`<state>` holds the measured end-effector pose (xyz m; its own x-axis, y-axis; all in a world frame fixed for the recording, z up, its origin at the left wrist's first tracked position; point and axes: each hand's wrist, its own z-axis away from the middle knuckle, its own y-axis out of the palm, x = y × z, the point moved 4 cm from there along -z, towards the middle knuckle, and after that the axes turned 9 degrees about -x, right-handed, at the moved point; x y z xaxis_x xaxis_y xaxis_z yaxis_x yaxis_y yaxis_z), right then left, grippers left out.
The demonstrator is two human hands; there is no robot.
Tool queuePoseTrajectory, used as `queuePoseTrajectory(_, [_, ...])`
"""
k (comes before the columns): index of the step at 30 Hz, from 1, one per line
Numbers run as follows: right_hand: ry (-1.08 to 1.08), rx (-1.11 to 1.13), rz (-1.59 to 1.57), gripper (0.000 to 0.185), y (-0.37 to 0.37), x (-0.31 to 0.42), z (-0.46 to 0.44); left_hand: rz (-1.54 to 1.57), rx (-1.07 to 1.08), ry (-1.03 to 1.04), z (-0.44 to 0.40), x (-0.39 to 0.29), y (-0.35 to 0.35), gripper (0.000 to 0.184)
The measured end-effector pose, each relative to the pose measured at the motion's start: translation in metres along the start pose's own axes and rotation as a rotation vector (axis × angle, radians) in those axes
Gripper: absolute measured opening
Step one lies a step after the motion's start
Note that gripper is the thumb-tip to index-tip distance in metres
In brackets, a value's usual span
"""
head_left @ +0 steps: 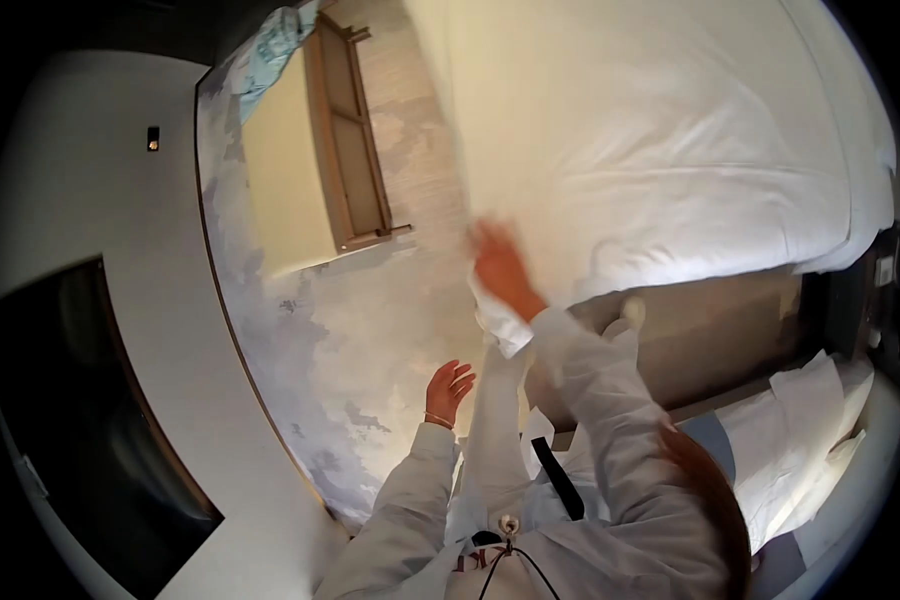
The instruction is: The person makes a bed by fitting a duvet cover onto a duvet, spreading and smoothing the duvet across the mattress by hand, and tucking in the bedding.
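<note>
A large bed with a white sheet (670, 120) fills the upper right, and a corner of the cloth (505, 325) hangs down at its near left end. Over that corner is my right hand (505, 270), smeared by motion; whether its fingers grip the sheet I cannot tell. Lower and to the left, my left hand (448, 393) hovers in the air above the carpet, with fingers apart and nothing in them. A bracelet circles the left wrist.
A wooden-framed piece of furniture (345, 130) stands on the patterned carpet (340, 330) at the upper left, with light-blue cloth (275, 50) beyond it. A dark screen (90, 420) is at the left. White linens (790, 430) are piled at the lower right.
</note>
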<state>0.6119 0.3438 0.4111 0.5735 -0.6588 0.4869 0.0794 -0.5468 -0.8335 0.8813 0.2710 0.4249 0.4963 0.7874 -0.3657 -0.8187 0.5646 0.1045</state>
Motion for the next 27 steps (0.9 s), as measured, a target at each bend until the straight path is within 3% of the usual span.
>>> queuePoseTrajectory(2, [-0.359, 0.781, -0.239, 0.029, 0.083, 0.07, 0.064, -0.014, -0.045, 0.077, -0.012, -0.012, -0.028, 0.036])
queuePoseTrajectory(4, [-0.59, 0.605, -0.216, 0.029, 0.061, 0.123, 0.045, 0.071, -0.35, -0.006, -0.009, -0.02, -0.071, 0.037])
queuePoseTrajectory(5, [-0.606, 0.606, -0.208, 0.029, 0.053, 0.14, 0.038, 0.136, -0.296, 0.053, -0.001, -0.03, -0.077, 0.037])
queuePoseTrajectory(7, [-0.176, 0.344, -0.697, 0.024, 0.022, 0.148, 0.007, 0.225, -0.241, 0.064, 0.016, -0.036, -0.077, 0.032])
queuePoseTrajectory(8, [-0.209, 0.341, -0.679, 0.024, -0.005, 0.157, -0.008, 0.286, -0.182, 0.072, 0.026, -0.047, -0.069, 0.027])
queuePoseTrajectory(10, [-0.212, 0.212, -0.259, 0.025, -0.08, 0.162, -0.039, 0.337, -0.174, 0.038, 0.045, -0.059, -0.055, 0.027])
queuePoseTrajectory(16, [-0.137, 0.05, -0.417, 0.023, -0.195, 0.175, -0.118, 0.39, 0.096, 0.227, 0.088, -0.161, -0.007, 0.024])
queuePoseTrajectory(19, [-0.07, 0.1, -0.497, 0.017, -0.196, 0.18, -0.148, 0.39, 0.105, 0.295, 0.083, -0.22, 0.004, 0.021])
queuePoseTrajectory(21, [0.166, 0.271, -1.139, 0.014, -0.183, 0.185, -0.166, 0.377, 0.091, 0.308, 0.068, -0.26, 0.018, 0.02])
queuePoseTrajectory(22, [0.165, 0.255, -1.132, 0.014, -0.189, 0.19, -0.186, 0.449, 0.06, 0.338, 0.057, -0.284, 0.023, 0.02])
queuePoseTrajectory(24, [0.634, 0.335, -1.514, 0.016, -0.19, 0.191, -0.229, 0.531, 0.038, 0.361, 0.037, -0.325, 0.032, 0.019])
queuePoseTrajectory(27, [0.509, 0.2, -1.37, 0.015, -0.194, 0.161, -0.316, 0.509, 0.152, 0.399, 0.014, -0.415, 0.086, 0.016])
